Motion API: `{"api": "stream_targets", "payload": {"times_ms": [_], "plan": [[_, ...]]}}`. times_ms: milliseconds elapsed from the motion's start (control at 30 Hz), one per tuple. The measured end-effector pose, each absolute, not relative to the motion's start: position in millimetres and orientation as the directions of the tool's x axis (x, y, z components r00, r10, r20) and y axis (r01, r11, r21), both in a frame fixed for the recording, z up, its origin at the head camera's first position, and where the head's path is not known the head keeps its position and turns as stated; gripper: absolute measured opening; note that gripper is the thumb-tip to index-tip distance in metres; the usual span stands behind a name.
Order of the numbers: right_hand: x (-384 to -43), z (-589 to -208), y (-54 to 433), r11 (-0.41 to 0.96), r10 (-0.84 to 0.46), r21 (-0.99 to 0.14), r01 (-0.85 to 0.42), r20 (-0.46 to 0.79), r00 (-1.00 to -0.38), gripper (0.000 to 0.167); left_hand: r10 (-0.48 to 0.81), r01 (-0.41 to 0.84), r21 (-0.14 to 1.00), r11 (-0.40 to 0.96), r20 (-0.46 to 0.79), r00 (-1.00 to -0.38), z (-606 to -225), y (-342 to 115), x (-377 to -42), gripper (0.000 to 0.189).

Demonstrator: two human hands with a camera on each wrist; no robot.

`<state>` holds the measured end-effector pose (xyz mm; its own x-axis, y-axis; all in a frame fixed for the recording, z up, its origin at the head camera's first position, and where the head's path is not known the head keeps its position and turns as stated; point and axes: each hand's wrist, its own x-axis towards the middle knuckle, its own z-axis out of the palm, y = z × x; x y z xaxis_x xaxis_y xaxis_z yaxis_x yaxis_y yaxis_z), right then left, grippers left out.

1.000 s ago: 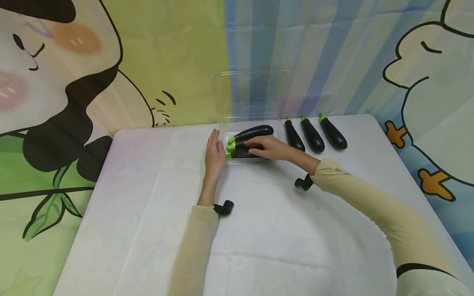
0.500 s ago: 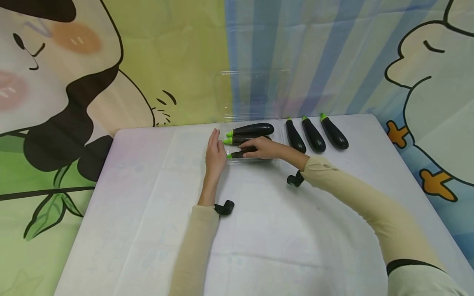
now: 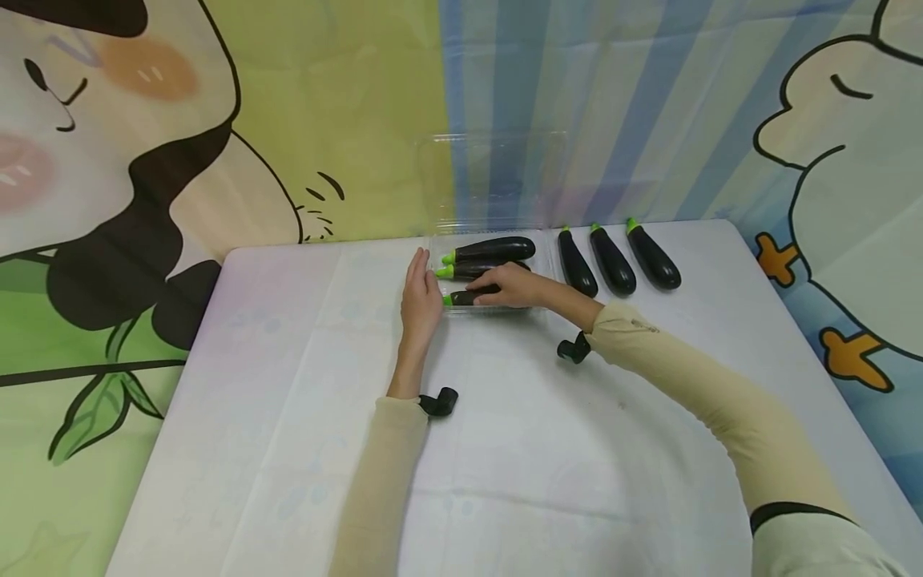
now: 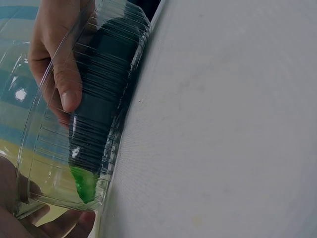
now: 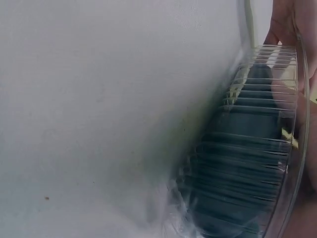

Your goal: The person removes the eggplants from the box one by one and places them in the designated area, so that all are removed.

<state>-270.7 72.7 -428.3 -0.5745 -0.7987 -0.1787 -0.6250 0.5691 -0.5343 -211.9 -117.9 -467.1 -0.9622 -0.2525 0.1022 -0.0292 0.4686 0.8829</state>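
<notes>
A clear plastic box with its lid raised stands at the back of the table. Three dark eggplants with green stem ends lie crosswise in it: a rear eggplant, a middle eggplant and a front eggplant. My right hand grips the front eggplant, thumb on its near side, and hides its thick end in the head view. Along the box's left end, my left hand rests with fingers straight. Through the ribbed wall, the right wrist view shows the front eggplant low in the box.
Right of the box, three more eggplants lie side by side on the white tablecloth: one close to the box, another, and the outermost. A printed cartoon backdrop rises behind the table's back edge.
My right hand has shifted slightly left and toward the front. The rear and middle eggplants now lie farther back and straighter, apart from the front one. My left hand has stayed at the box's end.
</notes>
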Motion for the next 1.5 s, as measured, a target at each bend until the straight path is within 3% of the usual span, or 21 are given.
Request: {"api": "stream_targets", "payload": {"times_ms": [233, 400, 833, 1033, 1233, 1500], "plan": [[-265, -414, 78, 0.585, -0.779, -0.417, -0.696, -0.050, -0.625, 0.044, -0.262, -0.037, 0.867, 0.497, 0.109, -0.959, -466, -117, -215, 0.046], [-259, -399, 87, 0.632, -0.729, -0.383, -0.674, -0.001, -0.684, 0.046, -0.266, -0.031, 0.869, 0.494, 0.117, -0.957, -466, -118, -216, 0.046], [-237, -394, 108, 0.602, -0.592, -0.586, -0.542, 0.128, -0.796, 0.043, -0.263, -0.031, 0.877, 0.480, 0.110, -0.959, -467, -116, -217, 0.045], [-230, -390, 113, 0.586, -0.550, -0.662, -0.468, 0.100, -0.829, 0.042, -0.264, -0.035, 0.879, 0.475, 0.105, -0.959, -467, -115, -215, 0.046], [-217, -390, 116, 0.616, -0.515, -0.678, -0.402, 0.040, -0.857, 0.047, -0.267, -0.041, 0.886, 0.462, 0.095, -0.959, -468, -116, -212, 0.046], [-204, -392, 124, 0.614, -0.487, -0.659, -0.434, 0.116, -0.866, 0.049, -0.261, -0.034, 0.882, 0.471, 0.102, -0.960, -466, -118, -211, 0.046]]}}
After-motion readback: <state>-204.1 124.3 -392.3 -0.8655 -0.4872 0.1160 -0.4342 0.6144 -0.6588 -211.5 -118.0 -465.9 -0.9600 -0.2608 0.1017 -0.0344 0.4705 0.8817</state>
